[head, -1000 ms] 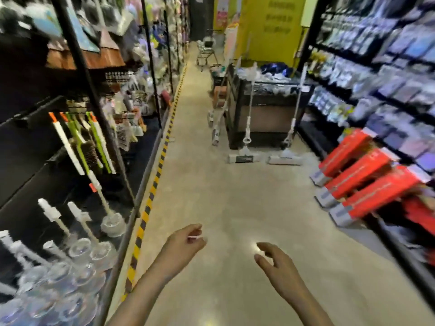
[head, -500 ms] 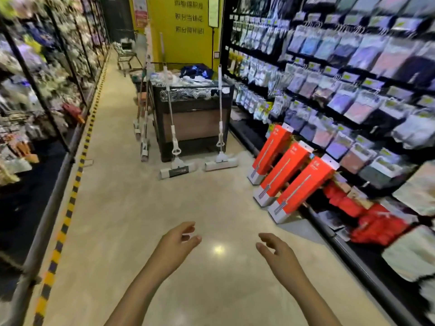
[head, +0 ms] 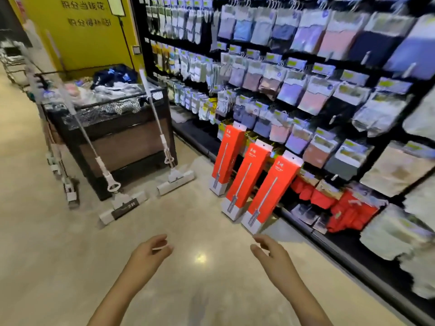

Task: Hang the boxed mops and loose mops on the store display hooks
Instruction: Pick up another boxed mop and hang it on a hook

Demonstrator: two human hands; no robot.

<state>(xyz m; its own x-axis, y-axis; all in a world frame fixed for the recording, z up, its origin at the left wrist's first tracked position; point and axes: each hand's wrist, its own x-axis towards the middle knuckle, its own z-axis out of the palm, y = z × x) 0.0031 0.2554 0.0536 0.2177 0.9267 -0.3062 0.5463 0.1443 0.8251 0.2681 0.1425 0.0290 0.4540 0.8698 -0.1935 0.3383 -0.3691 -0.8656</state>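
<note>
Three red boxed mops lean side by side against the right-hand shelf: a far one, a middle one and a near one, all standing on the floor. Two loose white mops rest against a dark bin, one on the left and one on the right. Another loose mop stands further left, blurred. My left hand and my right hand hover low over the floor, fingers relaxed, holding nothing, a short way in front of the boxes.
A dark bin piled with bagged goods stands in the aisle ahead. The right wall rack is packed with hanging sock packs on hooks. A yellow wall closes the aisle behind. Shiny tan floor lies on the left.
The view has swung right, from the left shelves to the right-hand rack, and closer to the red boxes. Both hands stay out in front, empty.
</note>
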